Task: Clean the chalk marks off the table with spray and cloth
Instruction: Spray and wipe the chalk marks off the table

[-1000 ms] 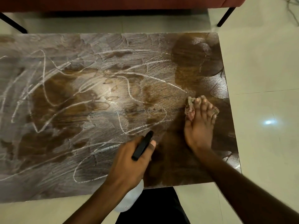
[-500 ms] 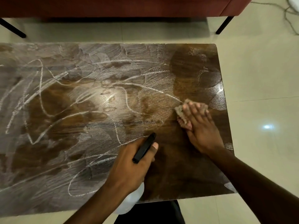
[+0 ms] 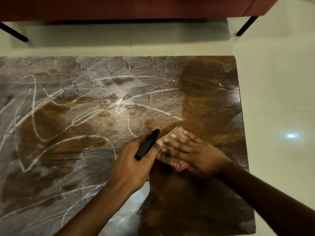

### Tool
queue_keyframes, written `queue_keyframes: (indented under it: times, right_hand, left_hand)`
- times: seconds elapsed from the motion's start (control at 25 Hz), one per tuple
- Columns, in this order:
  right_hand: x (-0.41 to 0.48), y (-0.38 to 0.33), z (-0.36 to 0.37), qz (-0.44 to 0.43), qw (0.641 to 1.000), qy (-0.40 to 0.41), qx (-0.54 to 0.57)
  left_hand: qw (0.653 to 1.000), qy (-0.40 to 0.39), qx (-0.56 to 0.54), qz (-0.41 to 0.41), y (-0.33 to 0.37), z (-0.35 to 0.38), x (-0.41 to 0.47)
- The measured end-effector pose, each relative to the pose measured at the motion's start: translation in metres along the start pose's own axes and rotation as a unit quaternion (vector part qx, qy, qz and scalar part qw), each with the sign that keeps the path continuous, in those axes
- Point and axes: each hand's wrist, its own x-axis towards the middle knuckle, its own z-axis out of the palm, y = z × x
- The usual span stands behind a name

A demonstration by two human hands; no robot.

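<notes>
Chalk marks (image 3: 162, 112) cover the left and middle of the desk (image 3: 213, 86); the right end is wiped dark. My left hand (image 3: 134, 164) is curled round the spray bottle (image 3: 147, 145). My right hand (image 3: 196, 154), fingers flat, presses the cloth (image 3: 167, 156), mostly hidden and blurred. Best approach: firm, overlapping strokes leftward from the clean edge.

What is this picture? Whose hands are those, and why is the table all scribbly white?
The camera sits on a person's head and looks down, so you see their own two hands just as they do. The brown table is covered in white chalk marks on its left and middle. The right part is dark and looks wiped. The left hand grips a spray bottle with a black top. The right hand lies flat with straight fingers, pressing a cloth on the wood. That hand is blurry, and the cloth is mostly hidden beneath it.
</notes>
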Motion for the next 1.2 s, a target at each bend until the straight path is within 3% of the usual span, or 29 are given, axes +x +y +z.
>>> queue_keyframes:
  times: [0.08, 0.16, 0.2, 0.24, 0.28, 0.32, 0.4, 0.48, 0.52, 0.56, 0.64, 0.72, 0.76, 0.8, 0.84, 0.88, 0.96, 1.0, 1.04, 1.08, 1.12, 1.16, 1.2]
  right_hand:
    - [-0.002, 0.040, -0.014, 0.200, 0.977, 0.063, 0.034]
    - [0.024, 0.047, -0.022, 0.419, 0.889, 0.149, 0.108]
    - [0.045, 0.038, -0.024, 0.498, 0.838, 0.179, 0.136]
    - [0.066, 0.025, -0.024, 0.536, 0.808, 0.191, 0.150]
    - [0.083, 0.008, -0.022, 0.524, 0.819, 0.184, 0.145]
    - [0.092, -0.009, -0.017, 0.455, 0.866, 0.162, 0.128]
    - [0.091, -0.029, -0.009, 0.174, 0.978, 0.084, 0.081]
    - [0.077, 0.006, -0.017, -0.074, 0.997, -0.002, 0.037]
    - [0.073, 0.030, -0.024, -0.107, 0.994, -0.019, 0.016]
    - [0.070, 0.052, -0.031, -0.072, 0.997, -0.018, 0.001]
    - [0.065, 0.089, -0.041, 0.141, 0.989, 0.036, 0.031]
    - [0.073, 0.097, -0.049, 0.396, 0.901, 0.134, 0.118]
    - [0.087, 0.090, -0.050, 0.492, 0.842, 0.163, 0.149]
    - [0.104, 0.077, -0.050, 0.542, 0.808, 0.168, 0.162]
    - [0.120, 0.062, -0.048, 0.536, 0.816, 0.151, 0.157]
    - [0.132, 0.046, -0.044, 0.467, 0.864, 0.130, 0.136]
    - [0.142, 0.027, -0.037, 0.190, 0.975, 0.075, 0.091]
    - [0.140, 0.038, -0.039, 0.051, 0.995, 0.049, 0.066]
    - [0.138, 0.059, -0.043, -0.032, 0.998, 0.031, 0.041]
    - [0.134, 0.082, -0.048, -0.036, 0.999, 0.018, 0.024]
    - [0.129, 0.105, -0.053, 0.033, 0.999, 0.009, 0.024]
    - [0.121, 0.127, -0.058, 0.159, 0.986, 0.012, 0.047]
    - [0.114, 0.149, -0.063, 0.301, 0.949, 0.044, 0.080]
  left_hand:
    - [0.999, 0.015, -0.034, -0.008, 0.001, -0.002, 0.008]
    - [0.999, 0.020, -0.044, -0.015, 0.000, -0.003, 0.011]
    - [0.999, 0.018, -0.042, -0.016, 0.001, -0.003, 0.012]
    - [0.999, 0.016, -0.039, -0.015, 0.001, -0.003, 0.014]
    - [0.999, 0.017, -0.037, -0.014, 0.001, -0.003, 0.016]
    - [0.999, 0.019, -0.033, -0.011, 0.002, -0.004, 0.019]
    - [0.999, 0.021, -0.026, 0.003, 0.004, -0.009, 0.025]
    - [0.999, 0.023, -0.026, 0.012, 0.006, -0.016, 0.030]
    - [0.999, 0.027, -0.029, 0.010, 0.007, -0.019, 0.033]
    - [0.999, 0.032, -0.034, 0.007, 0.008, -0.023, 0.036]
    - [0.998, 0.038, -0.044, 0.003, 0.011, -0.028, 0.040]
    - [0.999, 0.033, -0.036, 0.006, 0.015, -0.031, 0.045]
    - [0.999, 0.031, -0.032, 0.009, 0.018, -0.032, 0.047]
    - [0.999, 0.031, -0.029, 0.010, 0.020, -0.032, 0.050]
    - [0.999, 0.035, -0.031, 0.012, 0.022, -0.032, 0.054]
    - [0.998, 0.039, -0.038, 0.017, 0.026, -0.032, 0.058]
    - [0.997, 0.046, -0.052, 0.033, 0.034, -0.030, 0.067]
    - [0.997, 0.049, -0.053, 0.041, 0.039, -0.031, 0.072]
    - [0.996, 0.051, -0.054, 0.044, 0.042, -0.031, 0.076]
    - [0.996, 0.052, -0.059, 0.044, 0.045, -0.032, 0.080]
    - [0.996, 0.053, -0.065, 0.041, 0.047, -0.033, 0.084]
    - [0.995, 0.057, -0.069, 0.037, 0.048, -0.034, 0.088]
    - [0.995, 0.064, -0.073, 0.035, 0.049, -0.036, 0.093]
